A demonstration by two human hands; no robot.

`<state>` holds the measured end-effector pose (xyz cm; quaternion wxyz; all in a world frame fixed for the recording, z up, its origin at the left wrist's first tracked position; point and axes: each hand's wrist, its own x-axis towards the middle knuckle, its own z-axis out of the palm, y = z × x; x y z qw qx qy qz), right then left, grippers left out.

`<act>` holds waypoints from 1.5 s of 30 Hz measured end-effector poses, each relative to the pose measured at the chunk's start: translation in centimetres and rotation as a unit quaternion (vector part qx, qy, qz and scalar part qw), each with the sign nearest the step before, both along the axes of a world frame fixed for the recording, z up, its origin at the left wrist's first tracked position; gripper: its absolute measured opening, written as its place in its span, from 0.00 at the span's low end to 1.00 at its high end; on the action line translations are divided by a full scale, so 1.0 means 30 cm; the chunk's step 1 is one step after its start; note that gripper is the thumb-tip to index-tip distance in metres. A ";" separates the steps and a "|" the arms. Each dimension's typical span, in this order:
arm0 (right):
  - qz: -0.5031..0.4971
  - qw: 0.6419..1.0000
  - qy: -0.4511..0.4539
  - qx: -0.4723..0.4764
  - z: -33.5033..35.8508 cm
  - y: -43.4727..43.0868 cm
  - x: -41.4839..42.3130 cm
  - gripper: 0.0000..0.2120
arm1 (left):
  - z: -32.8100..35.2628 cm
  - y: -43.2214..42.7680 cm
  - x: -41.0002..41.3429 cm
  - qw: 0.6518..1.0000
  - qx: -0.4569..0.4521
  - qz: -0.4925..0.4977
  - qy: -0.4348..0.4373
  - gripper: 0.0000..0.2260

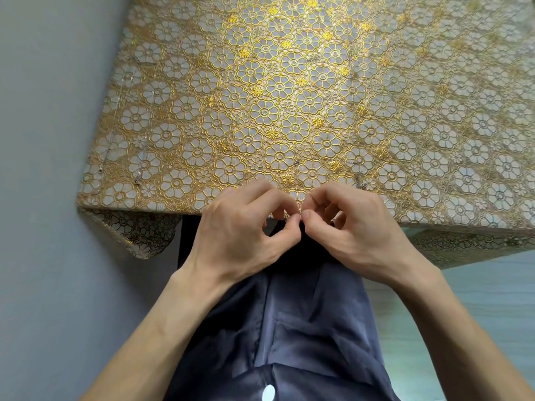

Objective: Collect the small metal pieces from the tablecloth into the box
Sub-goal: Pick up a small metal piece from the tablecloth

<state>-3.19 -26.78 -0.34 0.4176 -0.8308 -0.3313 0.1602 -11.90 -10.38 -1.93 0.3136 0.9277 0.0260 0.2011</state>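
Bench takes up most of the view, covered w/ a gold floral tablecloth (289, 82) whose near edge and left corner hang down over the side. Plain grey wall (37, 140) runs along the bench's left side; a pale blue-green surface (477, 299) shows lower right, below the hanging cloth. A dark blue-grey shirt (304, 328) fills bottom centre, w/ a white button (269, 393) at the very bottom. Two bare forearms come up from the lower corners and meet at the bench's near edge, approx. mid-width. Left hand (240, 230) and right hand (356, 230) sit knuckles-up, side by side, fingertips nearly touching each other. Fingers of both are curled in; on each hand thumb and forefinger tips press together right at the cloth's edge. Can't tell what's between the tips, cloth hem or a metal bit, as the spot is too small and partly hidden. Small metal pieces (297, 162) lie scattered along the near strip of the tablecloth: one dark speck just beyond the fingertips, one beside the right hand's knuckles, two more toward the left edge of the bench, well apart from the hands. All are tiny; shape can't be made out.
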 end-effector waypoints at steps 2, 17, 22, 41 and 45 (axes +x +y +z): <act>0.009 1.000 0.005 -0.008 0.001 -0.003 0.003 0.02 | -0.003 0.001 -0.002 1.000 0.014 -0.005 -0.004 0.02; 0.019 0.999 0.037 -0.035 -0.003 -0.008 0.014 0.03 | -0.003 0.019 0.006 0.992 0.112 -0.032 -0.056 0.04; 0.012 0.998 0.041 -0.035 -0.004 -0.008 0.018 0.05 | -0.011 0.019 0.003 0.988 0.128 -0.035 -0.074 0.05; 0.029 0.999 0.007 -0.032 0.003 -0.016 0.013 0.04 | -0.022 0.011 -0.007 0.998 -0.045 -0.046 0.015 0.05; 0.012 1.000 0.021 -0.008 0.001 -0.003 -0.001 0.04 | -0.025 0.013 -0.005 0.999 -0.043 -0.025 0.001 0.05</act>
